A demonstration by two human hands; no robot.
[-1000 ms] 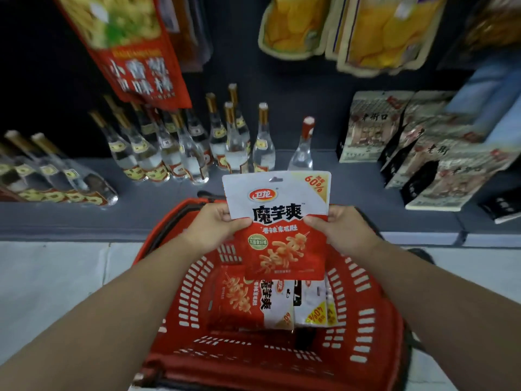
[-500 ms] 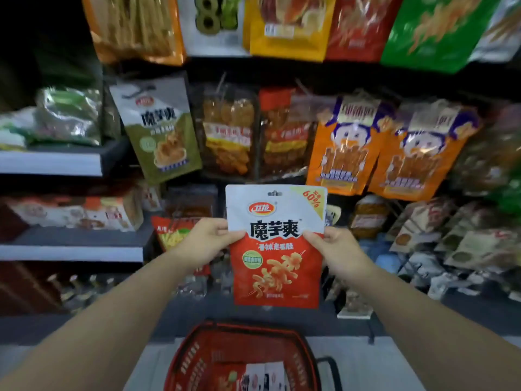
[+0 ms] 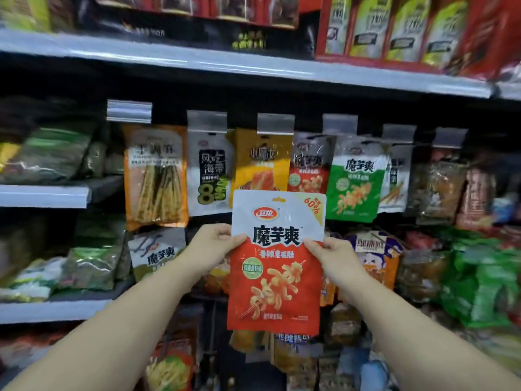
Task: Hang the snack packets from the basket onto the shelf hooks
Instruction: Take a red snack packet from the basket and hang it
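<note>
Both hands, left (image 3: 210, 244) and right (image 3: 335, 256), pinch a red-white packet (image 3: 275, 263) marked "魔芋爽" and "60%"; a matching hung packet (image 3: 308, 167) at one o'clock.

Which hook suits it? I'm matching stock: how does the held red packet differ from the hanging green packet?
The held red packet has a red lower half; the hanging green packet has a green one. Left hand and right hand grip the red; the green hangs. Both share white tops and skewer art.

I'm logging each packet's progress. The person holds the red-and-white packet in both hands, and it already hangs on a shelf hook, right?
Not quite. Both the left hand and the right hand do hold the red-and-white packet, but the head view shows it held in front of the shelf, below the row of hooks, not yet hung.
</note>
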